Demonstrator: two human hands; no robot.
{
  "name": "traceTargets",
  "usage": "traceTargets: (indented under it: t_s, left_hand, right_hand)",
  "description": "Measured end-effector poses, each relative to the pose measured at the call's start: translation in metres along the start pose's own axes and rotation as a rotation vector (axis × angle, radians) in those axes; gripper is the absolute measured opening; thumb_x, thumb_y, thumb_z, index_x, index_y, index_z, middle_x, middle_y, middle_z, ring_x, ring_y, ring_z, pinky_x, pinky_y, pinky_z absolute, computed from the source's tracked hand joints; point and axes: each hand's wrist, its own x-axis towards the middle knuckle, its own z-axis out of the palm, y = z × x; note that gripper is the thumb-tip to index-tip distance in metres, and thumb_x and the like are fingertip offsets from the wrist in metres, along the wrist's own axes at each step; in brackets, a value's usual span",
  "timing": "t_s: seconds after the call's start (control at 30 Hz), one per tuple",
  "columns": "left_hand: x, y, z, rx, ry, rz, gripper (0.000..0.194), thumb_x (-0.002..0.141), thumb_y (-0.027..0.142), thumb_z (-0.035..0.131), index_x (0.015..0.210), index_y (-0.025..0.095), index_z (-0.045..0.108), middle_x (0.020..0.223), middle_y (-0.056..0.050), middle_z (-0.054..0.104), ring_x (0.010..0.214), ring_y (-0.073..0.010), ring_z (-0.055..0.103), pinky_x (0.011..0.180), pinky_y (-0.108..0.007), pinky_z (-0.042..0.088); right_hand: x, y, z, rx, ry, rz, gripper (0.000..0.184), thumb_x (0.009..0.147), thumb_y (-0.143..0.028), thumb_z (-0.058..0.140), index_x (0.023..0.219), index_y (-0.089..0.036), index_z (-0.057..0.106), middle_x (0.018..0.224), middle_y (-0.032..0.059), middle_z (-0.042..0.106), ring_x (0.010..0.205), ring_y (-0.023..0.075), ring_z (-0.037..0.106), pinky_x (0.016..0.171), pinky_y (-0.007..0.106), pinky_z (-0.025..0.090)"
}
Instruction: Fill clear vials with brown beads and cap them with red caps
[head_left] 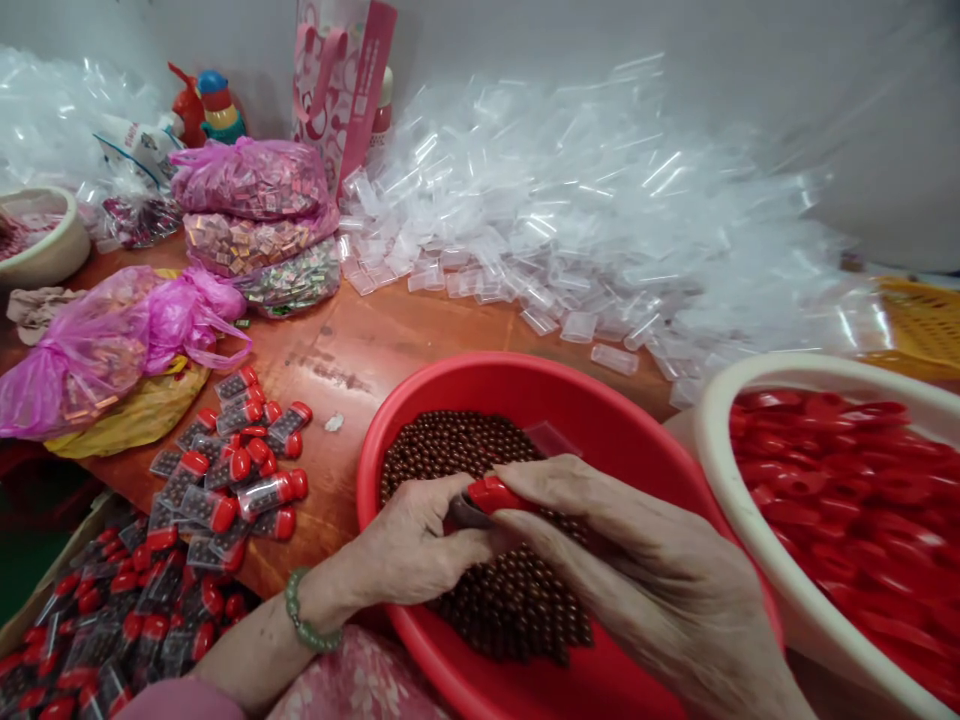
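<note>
Over a red basin (pixel 420 400) full of small dark brown beads (pixel 450 445), my left hand (pixel 412 545) is closed around a small clear tube that is mostly hidden in the fingers. My right hand (pixel 630 570) pinches a red cap (pixel 493 494) at the tube's end. Both hands meet above the beads. A green bead bracelet (pixel 304 620) circles my left wrist.
Finished red-capped tubes (pixel 232 470) lie on the wooden table and fill a box (pixel 97 620) at lower left. A white basin of red caps (pixel 847 490) sits right. Clear empty tubes (pixel 585 230) pile behind. Pink bags (pixel 112 340) of small pieces lie left.
</note>
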Motion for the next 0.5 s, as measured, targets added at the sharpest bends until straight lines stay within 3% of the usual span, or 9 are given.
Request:
traceTargets:
  t_s: [0.33,0.5]
  left_hand:
    - [0.0010,-0.0052,-0.0013,0.024,-0.069,-0.036,0.014,0.082,0.025,0.059,0.088,0.014,0.066,0.078,-0.001,0.060,0.075,-0.0134,0.053,0.075,-0.024,0.045]
    - [0.0013,0.0011,-0.0036,0.262,-0.013,-0.006,0.012,0.084,0.024,0.055,0.085,0.014,0.063,0.080,-0.001,0.058,0.073,-0.0130,0.051,0.071,-0.024,0.043]
  right_hand:
    - [0.0031,0.0004,-0.0030,-0.092,-0.126,-0.002,0.025,0.085,-0.012,0.061,0.106,-0.025,0.063,0.096,0.0018,0.070,0.085,0.0143,0.068,0.075,0.022,0.059]
    - [0.0076,0.0028,-0.0092,-0.103,-0.169,-0.046,0.024,0.087,-0.013,0.060,0.107,-0.025,0.063,0.097,0.0035,0.070,0.084,0.0155,0.069,0.070,0.022,0.059]
